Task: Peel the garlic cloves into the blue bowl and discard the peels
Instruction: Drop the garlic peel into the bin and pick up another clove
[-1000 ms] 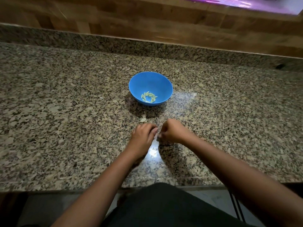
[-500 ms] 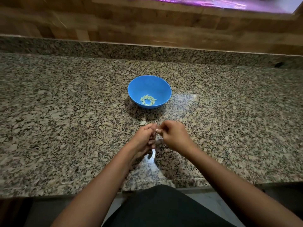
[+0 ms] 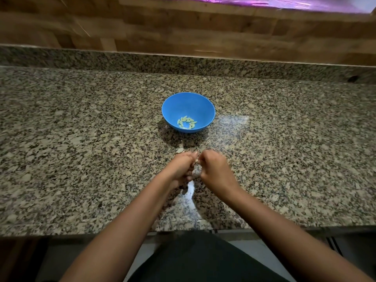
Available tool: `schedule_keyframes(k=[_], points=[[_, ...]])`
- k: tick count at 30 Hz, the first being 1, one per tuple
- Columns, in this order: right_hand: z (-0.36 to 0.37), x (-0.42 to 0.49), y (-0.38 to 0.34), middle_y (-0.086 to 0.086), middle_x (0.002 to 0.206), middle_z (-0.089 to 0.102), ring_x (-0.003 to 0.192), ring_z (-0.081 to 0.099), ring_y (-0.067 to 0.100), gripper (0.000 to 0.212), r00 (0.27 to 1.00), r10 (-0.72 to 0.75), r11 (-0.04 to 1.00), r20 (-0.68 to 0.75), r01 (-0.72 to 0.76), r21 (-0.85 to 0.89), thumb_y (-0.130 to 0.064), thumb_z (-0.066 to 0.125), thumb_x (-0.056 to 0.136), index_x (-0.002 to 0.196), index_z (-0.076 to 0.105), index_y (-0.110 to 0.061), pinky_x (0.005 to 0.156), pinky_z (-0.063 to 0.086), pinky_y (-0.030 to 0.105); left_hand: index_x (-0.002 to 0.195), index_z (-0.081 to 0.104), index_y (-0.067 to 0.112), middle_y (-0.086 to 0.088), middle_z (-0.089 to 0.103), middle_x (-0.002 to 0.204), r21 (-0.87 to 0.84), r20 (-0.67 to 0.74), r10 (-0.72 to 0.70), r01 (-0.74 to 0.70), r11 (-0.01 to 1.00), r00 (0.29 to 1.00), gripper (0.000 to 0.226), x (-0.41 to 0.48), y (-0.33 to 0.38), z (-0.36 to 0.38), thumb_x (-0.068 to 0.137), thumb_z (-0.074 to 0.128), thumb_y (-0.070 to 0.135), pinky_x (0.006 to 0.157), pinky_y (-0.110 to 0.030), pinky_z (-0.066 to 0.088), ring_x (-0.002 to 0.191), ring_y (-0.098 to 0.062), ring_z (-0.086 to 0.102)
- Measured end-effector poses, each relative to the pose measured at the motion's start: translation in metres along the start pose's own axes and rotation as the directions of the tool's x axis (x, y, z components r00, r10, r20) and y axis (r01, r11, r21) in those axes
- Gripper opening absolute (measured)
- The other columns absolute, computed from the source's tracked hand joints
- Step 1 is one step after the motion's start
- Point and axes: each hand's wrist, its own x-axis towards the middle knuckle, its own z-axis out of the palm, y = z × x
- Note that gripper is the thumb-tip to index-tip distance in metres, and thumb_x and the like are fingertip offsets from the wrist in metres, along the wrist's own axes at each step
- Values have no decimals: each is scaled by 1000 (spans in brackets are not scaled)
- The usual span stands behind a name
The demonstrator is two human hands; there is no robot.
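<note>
Garlic clove (image 3: 196, 160) pinched between left hand (image 3: 182, 168) and right hand (image 3: 214, 169), near blue bowl (image 3: 188, 106)

Speckled granite counter (image 3: 81, 159), wooden backsplash (image 3: 183, 27)

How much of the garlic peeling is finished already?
Done: a small ring of pale peeled garlic cloves lies in the round blue plastic bowl. In hand: the left hand and right hand meet near the counter edge, pinching something small and pale, probably one more clove. Left: a papery scrap lies on the speckled granite counter, not yet discarded. No unpeeled cloves show elsewhere.
</note>
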Motion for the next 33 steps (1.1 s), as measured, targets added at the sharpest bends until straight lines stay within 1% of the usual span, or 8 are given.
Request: schedule_keyframes(k=[2, 5, 7, 15, 22, 27, 30, 33], points=[[-3, 3, 4, 3, 79, 55, 70, 55, 17, 10, 985, 148, 953, 87, -166, 254, 1, 50, 90, 82, 54, -4, 61, 50, 28, 83, 53, 8, 4, 48, 55, 103, -42, 111, -107, 989, 993, 29, 1, -8, -2, 100, 39, 26, 39, -19, 34, 42, -8, 39], [-18, 8, 6, 11, 71, 57, 57, 54, 16, 13, 849, 273, 418, 452, -528, 739, 1, 49, 92, 83, 57, 4, 51, 50, 21, 87, 52, 3, -3, 53, 68, 308, -86, 313, -273, 911, 946, 31, 2, -17, -4, 100, 39, 28, 46, -24, 40, 52, -12, 46], [-24, 7, 7, 12, 70, 56, 57, 53, 16, 15, 841, 226, 319, 491, -540, 779, 4, 47, 92, 82, 58, 5, 52, 50, 19, 82, 50, 8, -3, 52, 67, 290, -83, 331, -295, 911, 940, 30, 3, -18, -2, 100, 39, 28, 44, -22, 41, 49, -9, 48], [-28, 11, 7, 10, 72, 57, 58, 55, 15, 16, 880, 180, 529, 440, -463, 711, 3, 43, 94, 84, 56, 4, 55, 50, 21, 81, 48, 9, 3, 48, 54, 55, -44, 281, -279, 959, 959, 27, 2, -13, -3, 101, 37, 24, 37, -19, 41, 38, -4, 45], [-31, 15, 7, 10, 66, 53, 57, 49, 16, 21, 816, 174, 259, 552, -579, 773, 4, 40, 95, 81, 55, 4, 47, 47, 16, 79, 45, 10, 0, 43, 56, -16, -9, 284, -284, 959, 959, 26, 5, -11, -3, 100, 39, 24, 40, -19, 41, 42, -8, 43], [-14, 17, 9, 2, 80, 56, 65, 49, 10, 15, 987, 138, 954, 86, -156, 257, -15, 45, 97, 92, 57, -7, 56, 41, 20, 74, 44, 8, -2, 36, 56, -29, -105, 258, -262, 965, 960, 29, 12, -10, 4, 100, 40, 21, 39, -22, 42, 41, -9, 38], [-15, 17, 7, 9, 71, 57, 56, 52, 14, 15, 960, 213, 705, 182, -280, 652, -5, 42, 97, 91, 54, -1, 51, 50, 26, 73, 46, 8, -4, 44, 57, -302, -44, 154, -160, 940, 987, 32, 14, -9, 2, 100, 41, 24, 41, -22, 44, 48, -13, 42], [-18, 16, 13, 8, 71, 56, 54, 52, 12, 13, 918, 252, 439, 305, -390, 809, -1, 41, 97, 96, 54, 1, 49, 48, 20, 85, 49, 4, -10, 51, 68, -110, -17, 163, -163, 980, 987, 24, 17, -13, -6, 98, 44, 23, 45, -23, 50, 55, -17, 50]])
